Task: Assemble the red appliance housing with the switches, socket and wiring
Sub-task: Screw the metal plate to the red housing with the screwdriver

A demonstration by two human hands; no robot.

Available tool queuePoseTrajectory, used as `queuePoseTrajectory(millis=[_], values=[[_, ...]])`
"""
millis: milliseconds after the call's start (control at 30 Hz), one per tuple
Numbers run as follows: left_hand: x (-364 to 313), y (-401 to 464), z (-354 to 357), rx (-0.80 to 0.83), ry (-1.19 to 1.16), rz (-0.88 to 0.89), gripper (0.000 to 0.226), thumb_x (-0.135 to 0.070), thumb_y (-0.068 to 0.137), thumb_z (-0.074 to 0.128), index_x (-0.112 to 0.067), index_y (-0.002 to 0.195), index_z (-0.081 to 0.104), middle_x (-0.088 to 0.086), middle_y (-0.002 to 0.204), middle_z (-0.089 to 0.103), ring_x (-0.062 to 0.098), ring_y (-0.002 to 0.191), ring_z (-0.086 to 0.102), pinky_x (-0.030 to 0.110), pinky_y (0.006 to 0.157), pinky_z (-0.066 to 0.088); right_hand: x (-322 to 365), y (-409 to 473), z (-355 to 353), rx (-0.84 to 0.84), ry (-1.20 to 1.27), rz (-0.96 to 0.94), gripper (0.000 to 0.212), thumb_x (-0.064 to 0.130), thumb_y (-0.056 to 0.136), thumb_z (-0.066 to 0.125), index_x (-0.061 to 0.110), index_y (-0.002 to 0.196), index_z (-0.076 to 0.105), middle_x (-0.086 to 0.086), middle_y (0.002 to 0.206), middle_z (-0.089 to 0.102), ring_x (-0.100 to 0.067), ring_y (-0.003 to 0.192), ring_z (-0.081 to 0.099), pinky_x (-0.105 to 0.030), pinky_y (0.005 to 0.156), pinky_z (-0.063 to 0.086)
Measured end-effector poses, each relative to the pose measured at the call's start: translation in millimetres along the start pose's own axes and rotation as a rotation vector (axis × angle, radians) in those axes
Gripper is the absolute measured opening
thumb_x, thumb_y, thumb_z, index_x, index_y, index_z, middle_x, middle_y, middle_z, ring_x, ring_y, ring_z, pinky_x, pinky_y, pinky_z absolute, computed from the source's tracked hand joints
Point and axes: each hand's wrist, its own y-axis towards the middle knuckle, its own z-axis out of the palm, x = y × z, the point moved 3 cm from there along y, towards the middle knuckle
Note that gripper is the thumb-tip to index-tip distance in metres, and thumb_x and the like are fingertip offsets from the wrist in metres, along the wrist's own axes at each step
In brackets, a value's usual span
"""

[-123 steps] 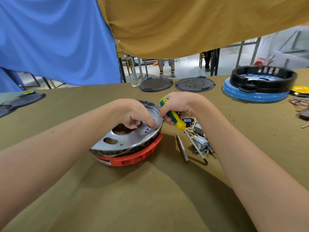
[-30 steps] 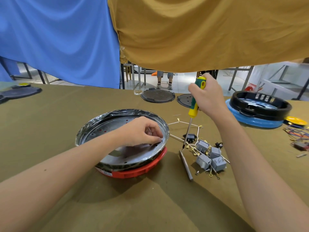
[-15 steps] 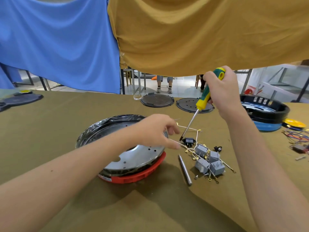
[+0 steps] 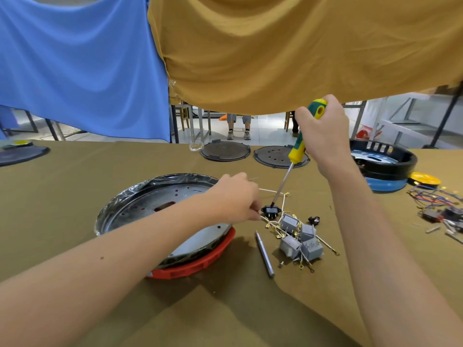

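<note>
housing (image 4: 200, 265): on worktop (image 4: 75, 176), under metal pan (image 4: 160, 211)
socket (image 4: 270, 211): just right of pan
switches (image 4: 299, 240): right of housing, in front of socket
loose shaft (image 4: 264, 254): between housing and switches
two discs (image 4: 250, 152): far edge, behind pan
wire bundle (image 4: 436, 199): far right

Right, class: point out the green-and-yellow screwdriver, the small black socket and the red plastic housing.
Green-and-yellow screwdriver (image 4: 296, 154): head view, lower yellow handle.
Small black socket (image 4: 270, 211): head view, top face.
Red plastic housing (image 4: 200, 264): head view, front rim.
</note>
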Motion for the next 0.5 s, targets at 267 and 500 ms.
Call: queuePoseTrajectory(millis=[267,500], values=[[-25.4,19.4,7.9,0.165,0.186,0.01,0.027,-0.042,0.093,0.064,-0.023,0.111,0.07,-0.006,0.107,0.065,0.019,0.115,0.049,0.035,0.086,0.031,-0.5,-3.1,6.1,0.039,-0.123,-0.043,0.022,0.028,0.084,0.054,0.014,0.087,0.038,0.005,0.064,0.039,-0.018,0.06,0.034,-0.034,0.056,0.034],[41.5,-28.2,-24.4,-0.044,-0.231,-0.116,0.018,-0.02,0.092,0.062,-0.029,0.106,0.065,-0.012,0.098,0.062,0.007,0.093,0.059,0.017,0.077,0.047,3.5,-6.9,11.4,0.056,-0.02,-0.01,0.022,0.027,0.083,0.056,0.015,0.082,0.037,0.006,0.065,0.035,-0.014,0.059,0.03,-0.033,0.055,0.033]])
